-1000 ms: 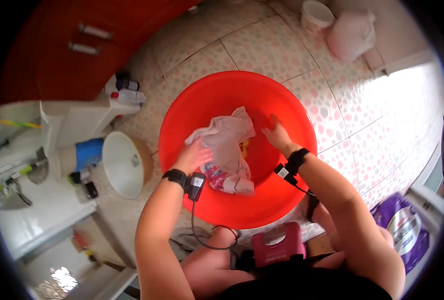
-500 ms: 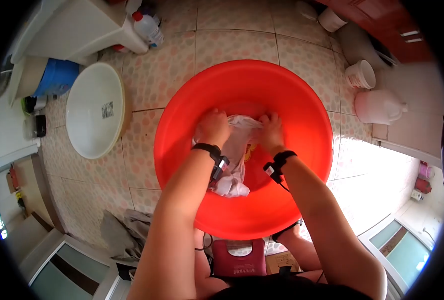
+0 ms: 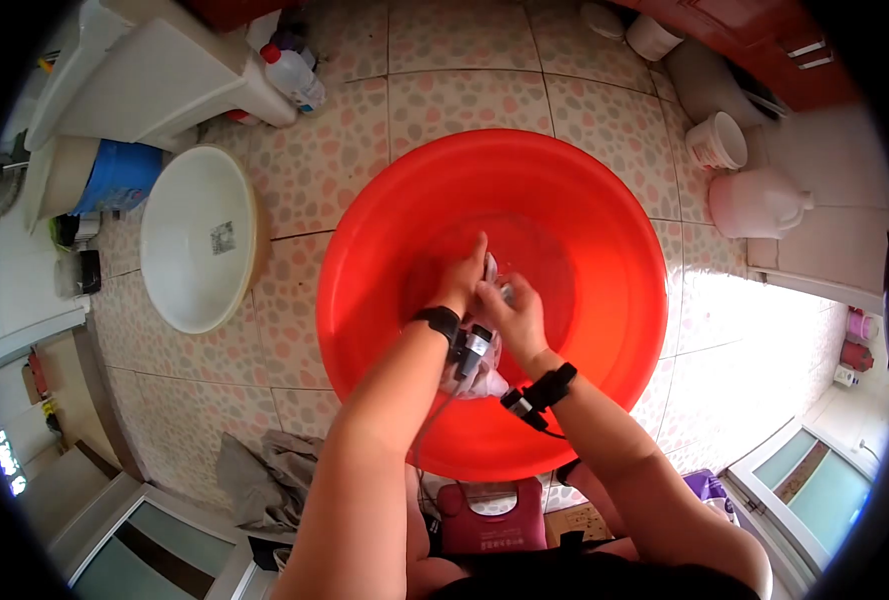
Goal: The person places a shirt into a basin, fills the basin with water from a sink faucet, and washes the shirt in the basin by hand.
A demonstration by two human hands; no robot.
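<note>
A wet, pale pinkish cloth [image 3: 484, 379] is bunched up inside a large red basin [image 3: 365, 230]. My left hand [image 3: 462, 284] is turned on its side near the middle of the basin, with cloth gathered against its palm. Close beside it, my right hand [image 3: 515, 314] has its fingers curled around the same cloth. Part of the cloth hangs below the hands, partly covered by my left wrist and its strapped device. A little water seems to lie in the basin bottom. Most of the left fingers are hidden.
A white basin [image 3: 180, 240] leans at the left. A bottle with a red cap [image 3: 293, 78] stands at the back left. A white bucket [image 3: 717, 142] and a pinkish jug [image 3: 760, 203] are on the right. Grey fabric [image 3: 265, 475] lies on the tiles near a maroon stool [image 3: 492, 515].
My hands have come together from opposite sides of the cloth. The spread cloth is now bunched between them, and its lower end hangs narrower.
</note>
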